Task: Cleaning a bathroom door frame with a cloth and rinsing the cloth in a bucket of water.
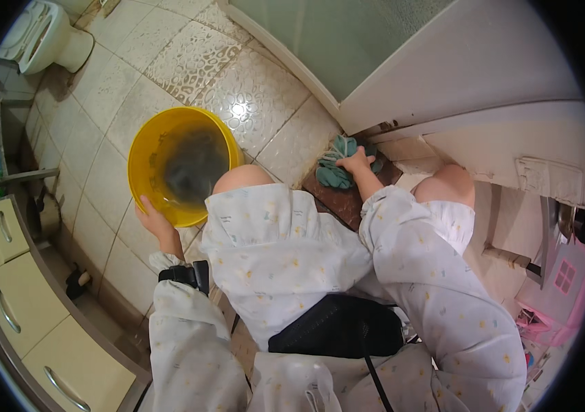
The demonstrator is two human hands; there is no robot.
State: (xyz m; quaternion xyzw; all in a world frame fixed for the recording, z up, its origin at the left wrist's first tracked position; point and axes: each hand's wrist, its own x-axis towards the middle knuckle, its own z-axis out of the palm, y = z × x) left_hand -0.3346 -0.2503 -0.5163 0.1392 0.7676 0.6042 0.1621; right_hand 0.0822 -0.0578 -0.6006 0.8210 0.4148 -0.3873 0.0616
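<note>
A yellow plastic bucket (140, 149) stands on the tiled floor, with dark, murky liquid in it; whether anything lies under the surface cannot be told. My left hand (156, 221) grips the bucket's near left rim, fingers outside the wall. To the right, my right hand (358, 164) rests on a bunched green cloth item (334, 172) with a pale cord or band around it, fingers closed about part of it. The cloth sits on a reddish-brown slab (326, 194) beside the white door frame.
A white toilet (61, 44) stands at the upper left. Cream drawers (35, 304) line the lower left. Wet patches shine on the patterned floor tiles (251, 98). A frosted panel (333, 41) rises ahead; a pink toy house (560, 288) is at the right.
</note>
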